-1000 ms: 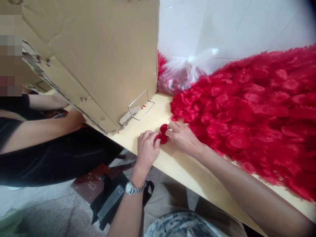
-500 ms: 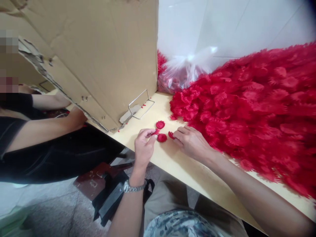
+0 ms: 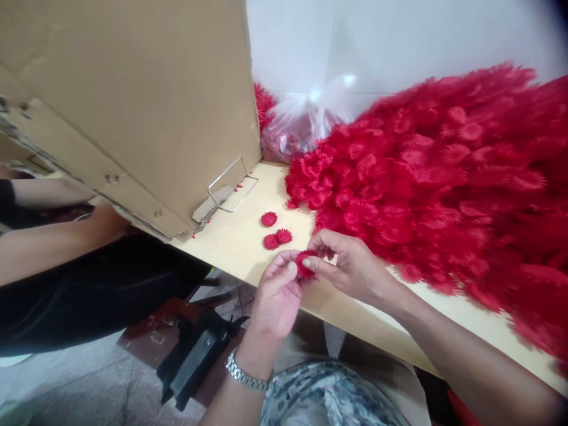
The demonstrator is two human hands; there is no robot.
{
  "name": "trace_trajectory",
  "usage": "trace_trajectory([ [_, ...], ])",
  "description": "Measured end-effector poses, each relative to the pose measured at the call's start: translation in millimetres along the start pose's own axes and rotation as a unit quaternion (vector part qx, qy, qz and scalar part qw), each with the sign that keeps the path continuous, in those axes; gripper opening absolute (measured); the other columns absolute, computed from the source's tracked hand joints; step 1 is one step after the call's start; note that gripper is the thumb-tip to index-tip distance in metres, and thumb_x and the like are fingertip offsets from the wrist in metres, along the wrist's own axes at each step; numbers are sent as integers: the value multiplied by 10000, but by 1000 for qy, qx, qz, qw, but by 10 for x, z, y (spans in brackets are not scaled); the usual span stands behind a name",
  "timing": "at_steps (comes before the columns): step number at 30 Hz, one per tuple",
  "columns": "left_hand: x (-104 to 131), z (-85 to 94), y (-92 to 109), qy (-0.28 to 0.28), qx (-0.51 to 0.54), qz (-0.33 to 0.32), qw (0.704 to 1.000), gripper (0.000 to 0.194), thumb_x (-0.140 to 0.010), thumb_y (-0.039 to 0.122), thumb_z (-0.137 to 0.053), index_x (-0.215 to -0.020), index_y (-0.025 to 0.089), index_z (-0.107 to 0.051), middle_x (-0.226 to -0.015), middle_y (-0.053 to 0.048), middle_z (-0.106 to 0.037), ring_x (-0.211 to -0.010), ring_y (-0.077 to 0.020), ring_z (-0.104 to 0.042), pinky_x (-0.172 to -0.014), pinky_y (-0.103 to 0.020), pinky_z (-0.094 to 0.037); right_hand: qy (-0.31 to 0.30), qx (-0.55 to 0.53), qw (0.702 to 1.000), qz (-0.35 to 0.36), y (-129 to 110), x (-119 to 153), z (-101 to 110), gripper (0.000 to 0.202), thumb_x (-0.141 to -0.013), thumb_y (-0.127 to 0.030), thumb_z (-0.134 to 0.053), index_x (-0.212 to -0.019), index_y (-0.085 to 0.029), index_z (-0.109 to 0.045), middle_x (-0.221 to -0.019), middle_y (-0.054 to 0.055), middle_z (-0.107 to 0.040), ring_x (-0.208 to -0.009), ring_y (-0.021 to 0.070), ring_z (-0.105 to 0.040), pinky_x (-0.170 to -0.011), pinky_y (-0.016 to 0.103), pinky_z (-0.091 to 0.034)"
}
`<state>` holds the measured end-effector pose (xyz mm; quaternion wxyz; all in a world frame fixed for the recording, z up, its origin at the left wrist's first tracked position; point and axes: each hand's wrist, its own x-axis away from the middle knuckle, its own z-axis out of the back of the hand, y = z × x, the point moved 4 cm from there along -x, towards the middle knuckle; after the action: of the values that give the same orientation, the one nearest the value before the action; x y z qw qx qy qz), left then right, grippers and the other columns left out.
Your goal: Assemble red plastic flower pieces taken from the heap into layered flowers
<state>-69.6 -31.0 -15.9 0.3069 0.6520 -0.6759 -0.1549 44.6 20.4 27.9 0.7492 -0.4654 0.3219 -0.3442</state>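
Note:
Both my hands meet at the table's front edge around one red flower-shaped piece [image 3: 306, 264] with a toothed rim. My left hand [image 3: 280, 288] pinches it from the left between thumb and fingers. On its other side, my right hand [image 3: 348, 263] grips it with thumb and forefinger. Just beyond lie three loose red pieces on the tabletop: one round piece [image 3: 268, 219] apart, and two touching, the left one [image 3: 271, 241] beside the right one [image 3: 284, 236]. The underside of the held piece is hidden by my fingers.
A big heap of red flower pieces [image 3: 426, 177] covers the table's right side. Behind stands a clear plastic bag [image 3: 295, 127] of red pieces. A tall cardboard sheet [image 3: 155, 106] and a bent wire frame [image 3: 233, 184] are at left. Beyond the cardboard, a person's arms [image 3: 62, 242] show.
My left hand has left a red piece on the table and moved right and nearer. My right hand brought its piece to it, and both now hold it. The view has shifted slightly.

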Motion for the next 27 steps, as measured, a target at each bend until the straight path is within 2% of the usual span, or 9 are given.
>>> trace_trajectory([
  [5, 0, -195, -197, -16, 3, 67, 998, 244, -807, 257, -578, -1009, 138, -645, -938, -62, -655, -792, -141, -616, -695, -249, -501, 32, -31, 999, -7, 65, 227, 84, 77, -797, -195, -575, -728, -176, -544, -658, -21, -573, -584, 101, -537, -540, 218, -429],
  [8, -6, -304, -325, 7, -25, 97, 995, 293, -879, 309, -479, -1023, 126, -657, -957, -75, -651, -793, -116, -601, -682, -207, -487, 85, 101, 990, 40, 71, 334, 129, 102, -810, -182, -574, -711, -170, -595, -688, 14, -598, -643, 134, -556, -598, 264, -444],
  [10, -9, -347, -388, 35, -59, 82, 994, 272, -888, 287, -475, -1011, 136, -665, -941, -63, -654, -760, -92, -589, -654, -178, -469, 121, 216, 965, 88, 46, 418, 162, 114, -833, -186, -558, -751, -174, -636, -745, 48, -624, -716, 169, -568, -670, 318, -456],
  [12, -15, -371, -422, 56, -86, 53, 993, 251, -881, 302, -491, -937, 141, -674, -854, -46, -656, -687, -77, -573, -590, -160, -441, 139, 270, 945, 122, 20, 522, 219, 123, -856, -200, -537, -864, -183, -658, -821, 68, -643, -778, 187, -580, -707, 338, -471],
  [15, -29, -389, -438, 68, -126, 14, 990, 329, -865, 400, -498, -735, 136, -644, -622, -9, -601, -503, -59, -498, -444, -156, -335, 181, 263, 942, 101, 15, 701, 401, 176, -869, -225, -526, -998, -184, -639, -874, 76, -637, -791, 179, -599, -672, 306, -509],
  [19, -57, -439, -491, 66, -195, -25, 978, 547, -815, 559, -487, -451, 151, -458, -355, 46, -367, -325, -43, -300, -361, -193, -180, 198, 246, 948, 48, 62, 887, 568, 155, -876, -256, -520, -929, -195, -652, -847, 59, -627, -740, 158, -614, -578, 253, -513],
  [22, -91, -503, -582, 47, -202, -30, 978, 636, -788, 630, -459, -368, 176, -313, -300, 65, -230, -293, -39, -240, -360, -207, -170, 180, 230, 955, 57, 79, 949, 541, 138, -878, -240, -521, -907, -207, -652, -825, 39, -626, -727, 139, -616, -593, 234, -514],
  [24, -113, -547, -645, 22, -184, -8, 983, 639, -786, 641, -450, -367, 175, -325, -298, 62, -240, -285, -40, -248, -353, -205, -171, 182, 222, 956, 64, 77, 972, 507, 134, -878, -230, -521, -914, -208, -649, -817, 33, -630, -726, 134, -615, -611, 235, -513],
  [27, -126, -600, -709, -16, -143, 52, 988, 575, -800, 609, -460, -471, 142, -523, -372, 17, -448, -306, -59, -368, -346, -198, -240, 217, 211, 952, 56, 80, 1009, 499, 159, -881, -234, -518, -977, -209, -642, -852, 43, -644, -768, 146, -619, -631, 253, -504],
])
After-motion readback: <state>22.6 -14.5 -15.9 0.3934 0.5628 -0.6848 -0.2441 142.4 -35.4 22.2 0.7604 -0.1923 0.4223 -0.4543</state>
